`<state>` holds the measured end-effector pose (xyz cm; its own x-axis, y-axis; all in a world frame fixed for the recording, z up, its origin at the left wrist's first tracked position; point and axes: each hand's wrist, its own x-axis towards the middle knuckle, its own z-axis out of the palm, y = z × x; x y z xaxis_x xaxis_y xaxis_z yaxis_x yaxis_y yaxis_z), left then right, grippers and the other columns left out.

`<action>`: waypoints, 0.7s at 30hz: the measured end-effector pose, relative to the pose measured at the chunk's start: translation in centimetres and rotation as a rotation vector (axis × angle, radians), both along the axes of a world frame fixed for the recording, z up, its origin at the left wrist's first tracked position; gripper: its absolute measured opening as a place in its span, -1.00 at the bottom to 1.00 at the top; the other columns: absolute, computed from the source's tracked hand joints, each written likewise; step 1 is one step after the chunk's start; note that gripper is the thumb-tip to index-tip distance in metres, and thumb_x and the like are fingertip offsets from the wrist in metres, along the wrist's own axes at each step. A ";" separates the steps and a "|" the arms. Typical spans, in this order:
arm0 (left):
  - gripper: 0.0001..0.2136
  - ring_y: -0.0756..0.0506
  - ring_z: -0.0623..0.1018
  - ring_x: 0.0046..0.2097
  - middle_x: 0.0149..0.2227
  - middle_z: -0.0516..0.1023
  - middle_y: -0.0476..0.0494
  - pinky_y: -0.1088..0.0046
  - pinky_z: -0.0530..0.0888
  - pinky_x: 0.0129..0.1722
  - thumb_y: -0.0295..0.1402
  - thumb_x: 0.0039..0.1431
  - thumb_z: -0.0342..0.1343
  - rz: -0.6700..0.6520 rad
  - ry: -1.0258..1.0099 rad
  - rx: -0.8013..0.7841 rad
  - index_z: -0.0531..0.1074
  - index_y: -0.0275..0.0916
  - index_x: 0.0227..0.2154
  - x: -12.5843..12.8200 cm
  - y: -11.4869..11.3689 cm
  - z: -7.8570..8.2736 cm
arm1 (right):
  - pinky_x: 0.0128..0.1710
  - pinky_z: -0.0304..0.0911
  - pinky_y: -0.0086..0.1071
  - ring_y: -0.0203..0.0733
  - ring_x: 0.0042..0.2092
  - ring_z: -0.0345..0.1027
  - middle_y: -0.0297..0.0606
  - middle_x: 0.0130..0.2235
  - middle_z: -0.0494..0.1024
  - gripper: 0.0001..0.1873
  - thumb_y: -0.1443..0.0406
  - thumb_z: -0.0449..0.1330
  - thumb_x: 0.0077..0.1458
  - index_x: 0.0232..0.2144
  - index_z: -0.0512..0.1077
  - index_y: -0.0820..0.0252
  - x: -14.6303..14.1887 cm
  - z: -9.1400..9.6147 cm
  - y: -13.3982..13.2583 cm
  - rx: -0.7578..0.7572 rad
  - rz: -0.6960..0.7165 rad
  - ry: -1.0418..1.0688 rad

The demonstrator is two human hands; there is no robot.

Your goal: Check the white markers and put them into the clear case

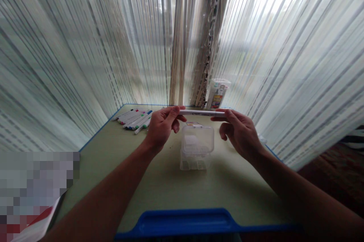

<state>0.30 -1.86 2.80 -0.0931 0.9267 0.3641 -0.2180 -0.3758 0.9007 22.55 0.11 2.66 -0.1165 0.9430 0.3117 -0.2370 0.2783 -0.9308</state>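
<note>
A white marker is held level in the air above the table, one end in each hand. My left hand pinches its left end between thumb and fingers. At the other end, my right hand grips it in the same way. Below and between the hands stands a clear plastic box on the table. Beside my left hand, several white markers with coloured ends lie in a loose row, partly hidden by that hand.
The pale table has a blue rim with a blue tray at its front edge. A clear pack with a printed label stands at the back, against the striped string curtain. Another clear object is partly hidden behind my right hand.
</note>
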 end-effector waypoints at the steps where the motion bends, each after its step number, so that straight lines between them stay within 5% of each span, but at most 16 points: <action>1: -0.67 0.11 0.31 -0.64 -0.48 0.59 -0.15 0.52 0.22 -0.64 -0.14 0.12 0.25 -0.001 -0.003 0.004 0.60 -0.34 -0.22 0.0 0.0 0.0 | -0.74 0.11 -0.45 -0.38 -0.66 0.27 -0.14 -0.30 0.65 -0.62 0.04 0.29 0.09 -0.20 0.54 0.21 0.0 0.0 0.0 -0.005 0.004 0.003; 21: -0.75 0.14 0.31 -0.65 -0.51 0.52 -0.04 0.56 0.22 -0.68 -0.31 0.03 0.33 0.051 0.009 0.012 0.56 -0.36 -0.26 -0.1 0.2 -0.1 | -0.74 0.09 -0.51 -0.48 -0.66 0.21 -0.22 -0.29 0.61 -0.64 0.24 0.39 0.01 -0.14 0.51 0.24 0.0 -0.5 0.5 0.052 0.000 0.032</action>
<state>0.20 -1.69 2.71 -0.1372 0.9162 0.3765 -0.1904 -0.3974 0.8977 22.54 0.59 2.17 -0.1057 0.9254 0.3640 -0.2665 0.3263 -0.9069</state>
